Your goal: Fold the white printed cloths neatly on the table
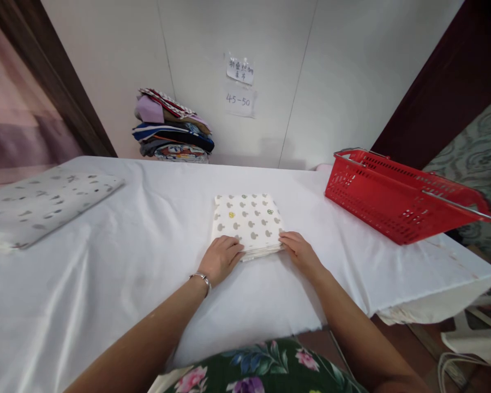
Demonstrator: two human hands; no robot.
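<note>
A folded cream cloth (249,218) printed with grey mushroom shapes lies in the middle of the white-covered table (147,262). My left hand (221,257) rests on its near left corner, fingers curled over the edge, a bracelet on the wrist. My right hand (298,250) touches the near right corner, fingers bent against the folded layers. Both hands press on the cloth rather than lift it.
A red plastic basket (396,196) sits tilted at the table's right end. A stack of folded coloured fabrics (172,128) stands against the back wall. A larger patterned folded cloth (36,204) lies at the left. Paper notes (240,84) hang on the wall.
</note>
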